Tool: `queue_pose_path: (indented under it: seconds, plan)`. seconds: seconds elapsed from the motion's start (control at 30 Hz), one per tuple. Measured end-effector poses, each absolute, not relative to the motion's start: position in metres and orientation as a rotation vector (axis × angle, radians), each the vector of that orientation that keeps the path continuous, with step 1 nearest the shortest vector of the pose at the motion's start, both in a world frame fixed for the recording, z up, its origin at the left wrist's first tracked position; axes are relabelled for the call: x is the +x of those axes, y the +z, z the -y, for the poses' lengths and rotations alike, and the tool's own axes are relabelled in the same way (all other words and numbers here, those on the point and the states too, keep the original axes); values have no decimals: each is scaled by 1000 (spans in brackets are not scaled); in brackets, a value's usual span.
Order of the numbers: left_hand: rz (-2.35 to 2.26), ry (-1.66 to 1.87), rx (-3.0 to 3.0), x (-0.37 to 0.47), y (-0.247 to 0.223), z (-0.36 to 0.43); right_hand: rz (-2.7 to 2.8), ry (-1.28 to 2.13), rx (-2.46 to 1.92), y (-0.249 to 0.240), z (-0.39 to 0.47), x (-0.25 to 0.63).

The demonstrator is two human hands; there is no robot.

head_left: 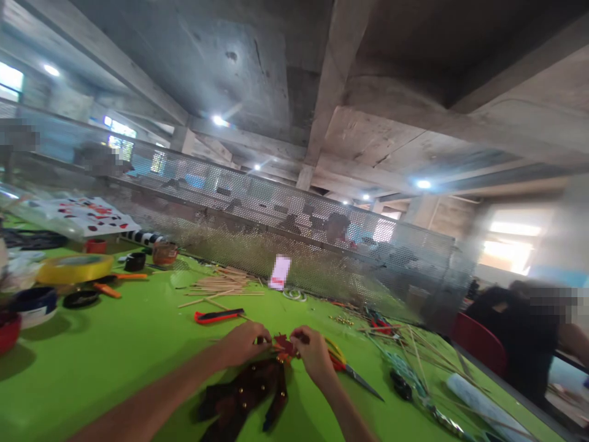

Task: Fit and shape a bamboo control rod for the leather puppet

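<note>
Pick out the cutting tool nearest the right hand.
The scissors, with yellow-and-orange handles, just beside the right hand; the red knife lies nearer the left hand.

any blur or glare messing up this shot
Head view: glare flares around the ceiling lights and the window at right is blown out; the picture smears toward the edges, with the seated person blurred; wide-angle stretch on the forearms; soft shadow beneath the red pot at left.
</note>
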State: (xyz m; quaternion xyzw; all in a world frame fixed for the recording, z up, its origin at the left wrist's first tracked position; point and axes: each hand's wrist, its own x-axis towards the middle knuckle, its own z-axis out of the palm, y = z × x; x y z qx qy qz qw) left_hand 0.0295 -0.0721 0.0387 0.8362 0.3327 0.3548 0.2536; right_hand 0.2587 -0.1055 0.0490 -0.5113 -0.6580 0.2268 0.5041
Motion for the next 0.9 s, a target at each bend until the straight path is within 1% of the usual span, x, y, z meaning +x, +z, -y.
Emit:
queue_pose_path:
  seconds: [0.17, 0.57, 0.77, 0.9]
  plan:
    - [-887, 960, 2293, 27, 45, 77, 1662, 627, -1250, 46, 112, 251]
    - [-907, 939, 2327, 26, 58, 92, 1672, 744, -1295, 61, 125, 239]
    - [-971, 867, 2463, 25, 53, 92, 1687, 840, -1302, 68, 132, 239]
    - [-998, 865, 2496, 29, 47, 84, 1671, 891, -1324, 64, 125, 244]
